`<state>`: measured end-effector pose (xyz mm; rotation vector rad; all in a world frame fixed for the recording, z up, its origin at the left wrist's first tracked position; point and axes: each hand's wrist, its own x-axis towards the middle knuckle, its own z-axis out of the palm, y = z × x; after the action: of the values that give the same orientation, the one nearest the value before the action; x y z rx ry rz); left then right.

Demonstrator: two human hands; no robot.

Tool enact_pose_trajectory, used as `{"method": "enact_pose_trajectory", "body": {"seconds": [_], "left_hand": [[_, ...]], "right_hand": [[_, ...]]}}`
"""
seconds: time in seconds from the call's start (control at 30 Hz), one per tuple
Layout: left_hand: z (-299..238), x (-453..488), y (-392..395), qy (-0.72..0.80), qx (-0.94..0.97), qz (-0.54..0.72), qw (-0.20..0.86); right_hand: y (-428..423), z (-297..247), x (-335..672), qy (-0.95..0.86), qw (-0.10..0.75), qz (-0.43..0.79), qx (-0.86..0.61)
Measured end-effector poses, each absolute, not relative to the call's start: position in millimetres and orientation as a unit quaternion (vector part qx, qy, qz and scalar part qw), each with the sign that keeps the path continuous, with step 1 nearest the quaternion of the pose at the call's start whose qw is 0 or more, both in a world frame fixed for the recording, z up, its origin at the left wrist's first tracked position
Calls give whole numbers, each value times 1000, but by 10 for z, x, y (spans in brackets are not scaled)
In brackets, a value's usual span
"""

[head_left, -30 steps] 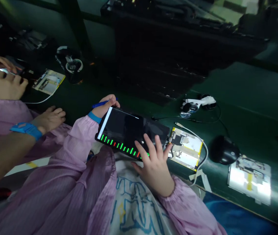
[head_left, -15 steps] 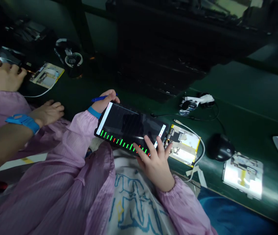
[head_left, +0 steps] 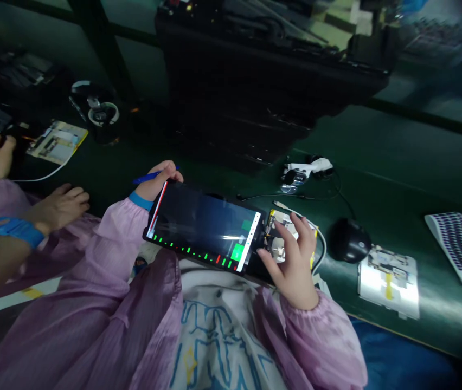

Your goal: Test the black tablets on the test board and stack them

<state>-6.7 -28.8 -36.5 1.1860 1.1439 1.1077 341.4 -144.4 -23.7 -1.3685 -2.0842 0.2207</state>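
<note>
My left hand (head_left: 158,180) grips the left end of a dark tablet screen (head_left: 202,222), and a blue pen (head_left: 146,177) is tucked in the same hand. The screen is lit, with green and red bars along its lower edge and a white strip at its right side. My right hand (head_left: 295,265) hovers off the screen's right end, fingers apart and holding nothing. Beneath and behind its fingers lies an opened tablet body (head_left: 278,219) with exposed parts and a yellow edge, partly hidden. A white cable (head_left: 323,254) curves around that body.
On the right are a black mouse-like device (head_left: 351,240), another opened silver tablet body (head_left: 389,279) and a patterned cloth-like item (head_left: 454,238). A taped device (head_left: 296,176) with a black cable lies behind. At left, a co-worker's hands (head_left: 62,208) rest near another opened unit (head_left: 58,142).
My right hand has lifted off the screen and moved right. The bars on the screen are different, and green blocks now show near its right side. The whole view has shifted.
</note>
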Motion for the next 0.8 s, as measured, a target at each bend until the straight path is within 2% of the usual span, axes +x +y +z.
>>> {"method": "enact_pose_trajectory", "body": {"seconds": [0.33, 0.6, 0.8], "left_hand": [[-234, -47, -257, 454, 476, 470, 589], [-159, 5, -241, 493, 461, 466, 572], [-135, 49, -227, 510, 447, 460, 573]], "right_hand": [[-926, -521, 3701, -735, 365, 125, -558], [-844, -507, 3756, -722, 305, 161, -600], [-821, -506, 3774, -719, 292, 184, -603]]}}
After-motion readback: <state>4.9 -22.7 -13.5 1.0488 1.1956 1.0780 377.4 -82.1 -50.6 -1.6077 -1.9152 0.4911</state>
